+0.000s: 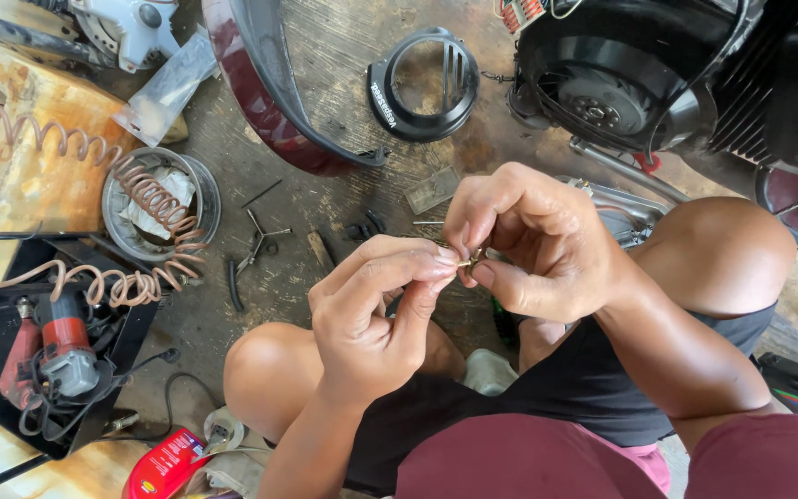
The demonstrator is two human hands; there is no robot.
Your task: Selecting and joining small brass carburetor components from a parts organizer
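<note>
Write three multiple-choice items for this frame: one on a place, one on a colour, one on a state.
1. Where does the round black cover lie?
A. On the floor beyond the hands
B. On the person's knee
C. Inside the metal bowl

2. What colour is the power tool at the lower left?
A. Blue
B. Red and grey
C. Yellow

3. How is the small brass-coloured part held?
A. Lying loose on the floor
B. Pinched between the fingertips of both hands
C. Gripped in pliers

Answers: 1 A, it rests on the concrete near the engine. 2 B, red body, grey head. 3 B, the left hand and right hand meet on it.
</note>
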